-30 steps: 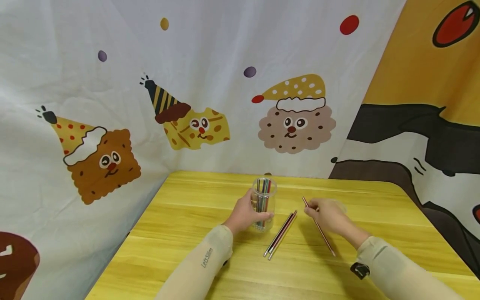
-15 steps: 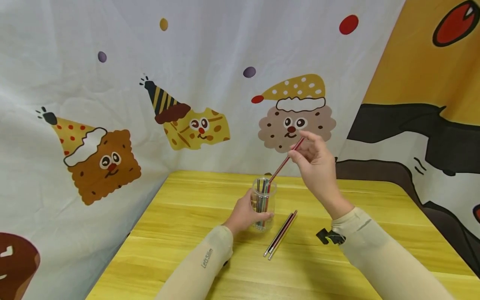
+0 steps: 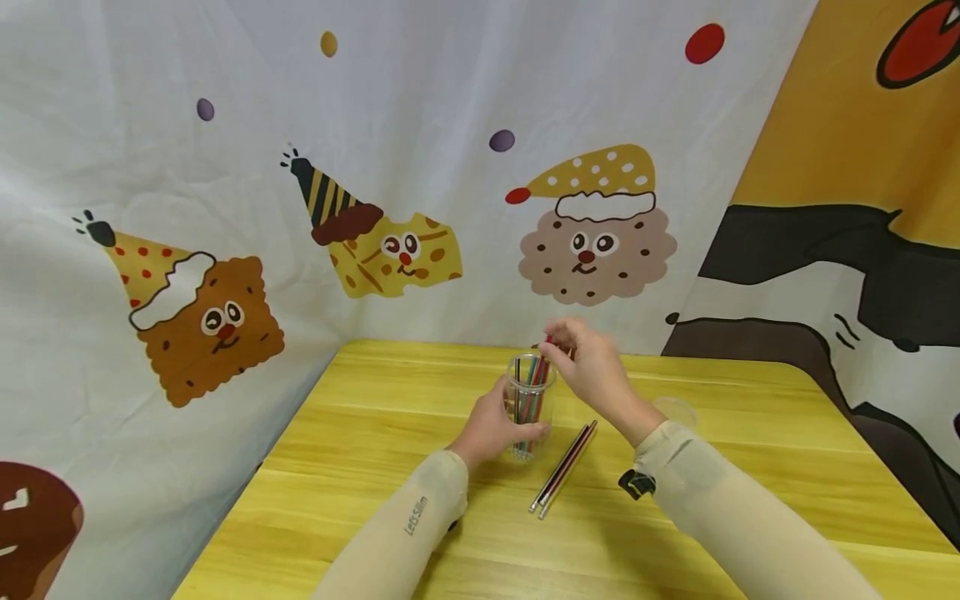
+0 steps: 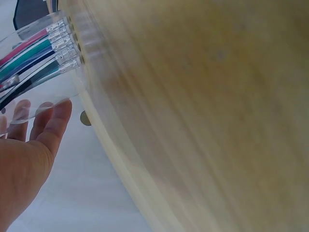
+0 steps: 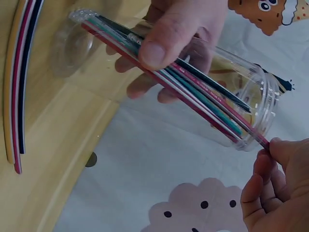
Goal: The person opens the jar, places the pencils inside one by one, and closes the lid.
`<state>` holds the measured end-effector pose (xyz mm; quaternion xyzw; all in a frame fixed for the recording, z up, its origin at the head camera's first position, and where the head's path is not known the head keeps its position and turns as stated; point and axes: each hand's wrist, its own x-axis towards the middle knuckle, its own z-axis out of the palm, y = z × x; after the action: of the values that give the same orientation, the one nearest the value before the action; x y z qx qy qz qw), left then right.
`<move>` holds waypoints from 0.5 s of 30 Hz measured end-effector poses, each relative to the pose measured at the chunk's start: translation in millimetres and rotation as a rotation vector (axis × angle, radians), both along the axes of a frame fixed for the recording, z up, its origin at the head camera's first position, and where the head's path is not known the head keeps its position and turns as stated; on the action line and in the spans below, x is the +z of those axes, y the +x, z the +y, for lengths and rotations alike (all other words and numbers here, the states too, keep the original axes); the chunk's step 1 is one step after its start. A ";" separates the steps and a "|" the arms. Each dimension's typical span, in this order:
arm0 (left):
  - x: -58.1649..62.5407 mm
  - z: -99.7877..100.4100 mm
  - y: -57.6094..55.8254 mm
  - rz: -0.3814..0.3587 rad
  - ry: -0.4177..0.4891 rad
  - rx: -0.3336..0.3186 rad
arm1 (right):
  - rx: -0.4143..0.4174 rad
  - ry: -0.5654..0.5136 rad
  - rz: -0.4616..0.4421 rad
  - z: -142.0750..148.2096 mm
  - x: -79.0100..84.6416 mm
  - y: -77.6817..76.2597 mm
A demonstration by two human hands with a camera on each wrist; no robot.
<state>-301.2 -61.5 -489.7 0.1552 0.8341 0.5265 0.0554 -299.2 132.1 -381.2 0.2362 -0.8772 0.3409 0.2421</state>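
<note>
Right grip point(image 3: 591, 367) above left grip point(image 3: 487, 429)

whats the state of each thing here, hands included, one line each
Jar: upright, uncovered
Pencils inside: standing in the jar, leaning
Red pencil: slanted, mostly inside the jar
Loose pencils: lying together on the table
Clear disc: lying on the table, off the jar
Left hand: gripping the jar
Right hand: pinching the red pencil

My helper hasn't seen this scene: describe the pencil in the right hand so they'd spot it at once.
At the yellow table, the left hand holds a clear jar of pencils. At its mouth is the right hand. The red pencil, sticking out of the jar, is the only one that hand pinches.
</note>
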 end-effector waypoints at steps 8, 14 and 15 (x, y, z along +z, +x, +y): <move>-2.7 -0.8 -1.9 0.002 0.002 -0.008 | 0.012 0.094 -0.049 -9.6 -10.1 1.7; -1.5 -1.1 -0.8 0.000 0.003 -0.006 | 0.022 0.088 -0.064 -12.0 -7.8 1.8; -1.4 -1.1 -0.7 0.000 0.002 -0.005 | 0.026 0.085 -0.075 -11.8 -6.6 1.6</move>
<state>-301.9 -62.6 -491.1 0.1574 0.8330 0.5273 0.0568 -297.6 120.3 -387.8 0.2446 -0.8962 0.3150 0.1945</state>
